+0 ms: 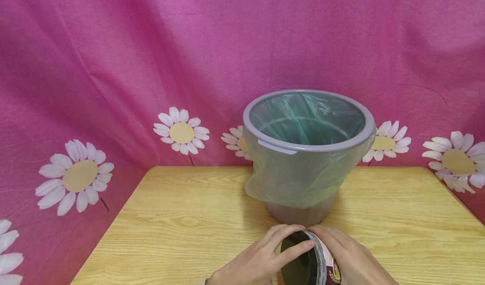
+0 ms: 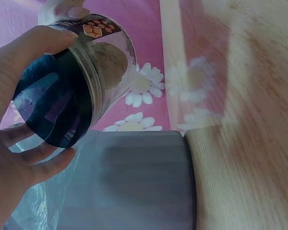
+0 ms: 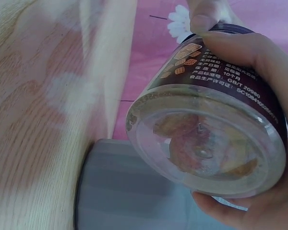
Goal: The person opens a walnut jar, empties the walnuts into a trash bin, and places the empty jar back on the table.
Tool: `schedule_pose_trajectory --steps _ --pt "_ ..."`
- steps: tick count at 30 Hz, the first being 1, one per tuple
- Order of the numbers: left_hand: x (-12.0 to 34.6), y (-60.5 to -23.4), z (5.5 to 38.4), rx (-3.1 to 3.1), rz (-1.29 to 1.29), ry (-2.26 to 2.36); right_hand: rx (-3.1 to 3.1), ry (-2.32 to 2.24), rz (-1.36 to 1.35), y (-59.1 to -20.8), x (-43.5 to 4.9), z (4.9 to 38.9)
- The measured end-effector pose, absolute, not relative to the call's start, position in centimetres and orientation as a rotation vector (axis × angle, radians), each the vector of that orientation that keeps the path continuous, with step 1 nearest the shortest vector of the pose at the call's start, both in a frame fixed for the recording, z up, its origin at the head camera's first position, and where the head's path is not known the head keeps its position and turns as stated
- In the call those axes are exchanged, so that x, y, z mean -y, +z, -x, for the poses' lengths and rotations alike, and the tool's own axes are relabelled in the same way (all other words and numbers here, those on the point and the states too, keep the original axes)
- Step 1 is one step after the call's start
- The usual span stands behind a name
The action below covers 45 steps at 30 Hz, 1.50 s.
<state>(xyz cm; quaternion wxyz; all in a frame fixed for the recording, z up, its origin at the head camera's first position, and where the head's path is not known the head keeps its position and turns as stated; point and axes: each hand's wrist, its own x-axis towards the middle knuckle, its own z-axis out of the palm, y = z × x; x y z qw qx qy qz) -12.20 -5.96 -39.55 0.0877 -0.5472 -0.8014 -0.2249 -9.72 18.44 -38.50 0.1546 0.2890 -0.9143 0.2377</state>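
Observation:
A clear plastic jar (image 3: 201, 148) with a dark printed label is tilted on its side between both hands, near the front of the table. Brown, biscuit-like pieces show through its base and wall. My left hand (image 1: 261, 253) grips the black lid (image 2: 53, 105), fingers spread around its edge. The right hand (image 1: 350, 253) holds the jar body, curled round the label (image 3: 240, 72). The lid sits on the jar mouth. Behind the hands stands a grey trash bin (image 1: 295, 215).
A thin greenish bag (image 1: 299, 184) lines the bin and hangs over its outside, under a grey rim ring (image 1: 326, 147). The wooden table (image 1: 170, 222) meets a pink cloth (image 1: 212, 45) with white daisies at the back and sides.

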Motion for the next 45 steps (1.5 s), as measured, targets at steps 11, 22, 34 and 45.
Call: schedule_pose_trajectory --steps 11,22,34,45 --pt "6.2 -39.5 12.2 2.427 1.623 -0.709 2.612 0.665 -0.83 -38.5 -18.3 9.9" --pt "6.1 -39.3 12.7 2.297 1.602 -0.664 2.544 0.616 -0.845 -38.6 -18.4 10.1" --pt "5.9 -38.5 12.9 2.304 1.608 -0.649 2.539 0.662 -0.792 -37.9 -18.7 9.9" --pt "6.7 -38.5 12.9 2.354 1.604 -0.658 2.577 0.678 -0.776 -38.0 -18.8 10.0"
